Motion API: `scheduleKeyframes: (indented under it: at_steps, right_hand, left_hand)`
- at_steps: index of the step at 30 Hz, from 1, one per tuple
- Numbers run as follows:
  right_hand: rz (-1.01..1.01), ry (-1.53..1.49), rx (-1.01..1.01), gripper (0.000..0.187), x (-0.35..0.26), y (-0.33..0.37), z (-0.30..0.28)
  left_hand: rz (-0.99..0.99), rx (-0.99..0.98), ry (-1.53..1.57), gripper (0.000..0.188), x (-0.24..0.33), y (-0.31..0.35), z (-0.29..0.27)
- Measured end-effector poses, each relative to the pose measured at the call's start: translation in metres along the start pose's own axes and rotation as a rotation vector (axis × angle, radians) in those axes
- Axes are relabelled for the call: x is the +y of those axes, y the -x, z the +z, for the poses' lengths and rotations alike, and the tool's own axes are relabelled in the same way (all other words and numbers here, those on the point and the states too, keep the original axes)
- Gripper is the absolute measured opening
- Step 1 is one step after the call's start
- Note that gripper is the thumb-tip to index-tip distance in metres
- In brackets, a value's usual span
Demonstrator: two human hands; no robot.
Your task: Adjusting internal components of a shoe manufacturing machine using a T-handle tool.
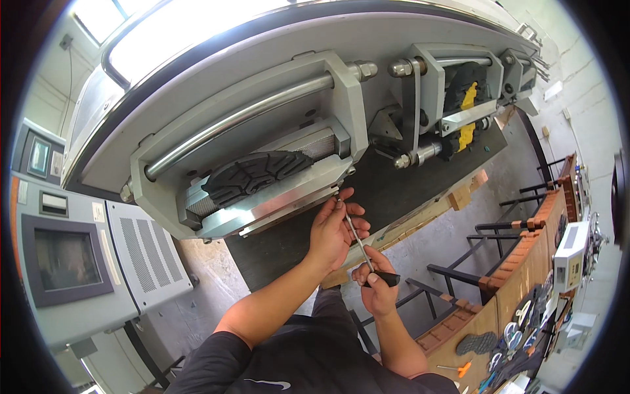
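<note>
In the head view, both forearms come in from the near side. The left arm slants far and right, and the left hand (331, 230) is raised palm-up at the near right corner of a large grey clamp frame (357, 118). Its thumb and fingers are bent around the far end of a screwdriver (361, 245); whether they pinch the shaft or only steady it, I cannot tell. The right arm is bent upward, and the right hand (378, 282) is closed on the tool's black handle. The screwdriver slants between the two hands, its tip beside the edge of a bright metal bar (282, 202) under the frame.

A pale curved mark (267, 383) shows on the dark shirt (302, 354). Pale labels sit on the grey cabinet (85, 318) at the left, one (98, 212) near its dark screen (69, 253); their writing is too small to read.

Within the frame lies a black treaded piece (259, 176); farther right, a second frame (430, 79) holds a black and yellow piece (468, 98). A dark board (275, 256) lies below the frames, with a wooden block (467, 192) at its right. Along the right side of the room runs a brown desk (515, 292) carrying a dark sole (477, 343), an orange-handled tool (464, 369) and a white device (569, 256). The floor (203, 302) is grey.
</note>
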State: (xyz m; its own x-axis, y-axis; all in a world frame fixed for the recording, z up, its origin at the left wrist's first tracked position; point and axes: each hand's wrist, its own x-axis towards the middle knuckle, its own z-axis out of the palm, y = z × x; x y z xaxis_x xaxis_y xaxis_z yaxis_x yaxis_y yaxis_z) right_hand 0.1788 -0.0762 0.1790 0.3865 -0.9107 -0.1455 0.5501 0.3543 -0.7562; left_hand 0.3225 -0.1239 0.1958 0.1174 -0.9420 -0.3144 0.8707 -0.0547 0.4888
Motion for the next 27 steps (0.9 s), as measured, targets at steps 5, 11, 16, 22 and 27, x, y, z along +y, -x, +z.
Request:
scheduleKeyframes:
  at_steps: [5, 11, 16, 22, 27]
  right_hand:
    - [-0.078, 0.385, 0.018, 0.035, -0.006, 0.003, 0.002]
    - [-0.016, -0.039, -0.025, 0.03, -0.004, 0.002, 0.002]
    - [0.076, -0.168, -0.064, 0.04, -0.013, -0.001, 0.011]
    - [0.198, -0.513, -0.016, 0.046, -0.019, 0.002, 0.027]
    - [0.216, -0.594, -0.086, 0.045, -0.016, 0.005, 0.013]
  left_hand:
    - [0.02, 0.034, 0.035, 0.031, 0.001, 0.001, 0.002]
    - [-0.006, 0.043, 0.15, 0.027, -0.002, -0.002, 0.003]
    - [0.032, 0.007, 0.19, 0.025, -0.01, -0.002, 0.007]
    - [-0.028, 0.046, 0.272, 0.026, -0.007, -0.002, 0.018]
    - [-0.049, 0.094, 0.269, 0.021, -0.008, -0.003, 0.019]
